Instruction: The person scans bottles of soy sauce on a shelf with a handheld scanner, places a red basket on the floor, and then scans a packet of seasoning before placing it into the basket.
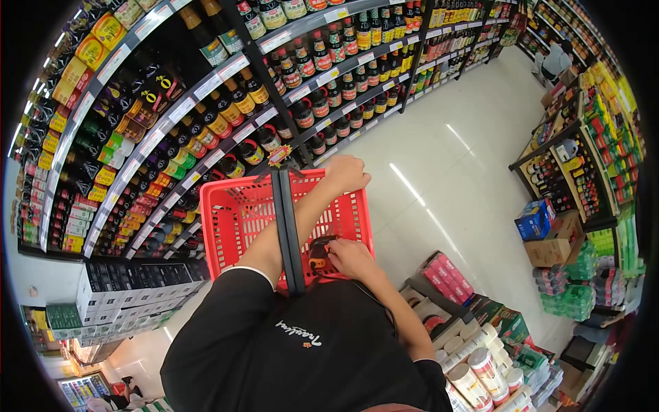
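Observation:
A red plastic shopping basket with slotted walls hangs in front of my body. Its black handles cross over my left forearm, which passes beneath them. My left hand is past the basket's far rim, fingers curled in with nothing showing in them. Lower down, my right hand has its fingers closed at the edge of a small black-and-orange object near the basket's close side. That object is partly hidden by the fingers, and its kind does not show.
Shelves of sauce bottles curve along the left and far side. White boxes are stacked at lower left. Canisters and a pink pack stand at lower right. Pale aisle floor runs toward a person at far right.

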A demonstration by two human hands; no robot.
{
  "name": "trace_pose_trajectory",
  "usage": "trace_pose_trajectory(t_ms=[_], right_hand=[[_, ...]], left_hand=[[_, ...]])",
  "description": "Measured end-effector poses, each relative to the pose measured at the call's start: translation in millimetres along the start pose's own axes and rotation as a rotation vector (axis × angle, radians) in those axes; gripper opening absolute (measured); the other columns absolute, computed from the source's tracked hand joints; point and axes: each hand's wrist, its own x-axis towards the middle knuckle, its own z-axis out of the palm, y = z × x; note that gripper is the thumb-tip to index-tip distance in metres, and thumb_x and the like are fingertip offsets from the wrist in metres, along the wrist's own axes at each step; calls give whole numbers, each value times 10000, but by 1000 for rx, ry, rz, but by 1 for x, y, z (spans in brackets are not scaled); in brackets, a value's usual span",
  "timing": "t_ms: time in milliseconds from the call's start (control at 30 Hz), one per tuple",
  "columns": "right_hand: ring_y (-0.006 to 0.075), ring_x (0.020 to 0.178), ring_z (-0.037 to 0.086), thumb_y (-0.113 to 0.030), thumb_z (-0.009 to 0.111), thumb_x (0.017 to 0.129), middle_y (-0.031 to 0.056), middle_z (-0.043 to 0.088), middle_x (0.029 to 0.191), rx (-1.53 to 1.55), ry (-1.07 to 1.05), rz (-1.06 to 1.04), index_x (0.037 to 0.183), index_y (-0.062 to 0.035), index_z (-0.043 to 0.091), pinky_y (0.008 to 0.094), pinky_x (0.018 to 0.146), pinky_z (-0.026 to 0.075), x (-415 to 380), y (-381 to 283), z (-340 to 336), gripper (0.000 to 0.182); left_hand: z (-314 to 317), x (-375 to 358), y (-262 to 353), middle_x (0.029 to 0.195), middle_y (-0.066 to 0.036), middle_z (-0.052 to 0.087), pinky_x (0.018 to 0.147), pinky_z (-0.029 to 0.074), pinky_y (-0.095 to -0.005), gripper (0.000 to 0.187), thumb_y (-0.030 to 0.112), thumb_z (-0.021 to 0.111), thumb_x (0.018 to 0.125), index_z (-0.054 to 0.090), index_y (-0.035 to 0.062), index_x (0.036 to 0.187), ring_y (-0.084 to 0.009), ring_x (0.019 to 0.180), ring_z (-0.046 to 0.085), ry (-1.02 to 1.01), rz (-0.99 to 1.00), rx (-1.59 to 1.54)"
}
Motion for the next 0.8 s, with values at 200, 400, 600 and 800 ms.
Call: trace_pose_trajectory(t_ms=[200,400,600,800], right_hand=[[335,828,647,-177,651,871,148,643,855,-3,-6,-1,968,-38,605,455,758,525,47,35,-21,176],[338,808,650,-179,636,873,137,639,855,-93,-110,-68,957,-43,606,458,708,521,131,79,-44,163],[339,826,654,-171,640,867,147,643,874,-130,-260,-226,995,-20,614,455,722,528,219,103,-78,199],[334,849,650,-168,634,868,140,641,884,-107,-393,-320,947,-24,590,456,747,527,281,127,-80,170]], left_hand=[[2,48,-36,724,-227,677,700,543,-495,405,368,545,780,704,2,711,-399,720,682,4,-54,-49],[-10,111,-100,732,-227,682,712,547,-495,421,389,567,774,710,-5,730,-398,739,689,64,-145,-70],[-34,150,-167,667,-156,688,712,564,-432,408,381,563,812,723,21,707,-318,719,710,120,-318,-114],[-42,156,-228,764,-192,700,739,556,-469,390,391,575,796,738,37,786,-369,767,697,48,-526,-179]])
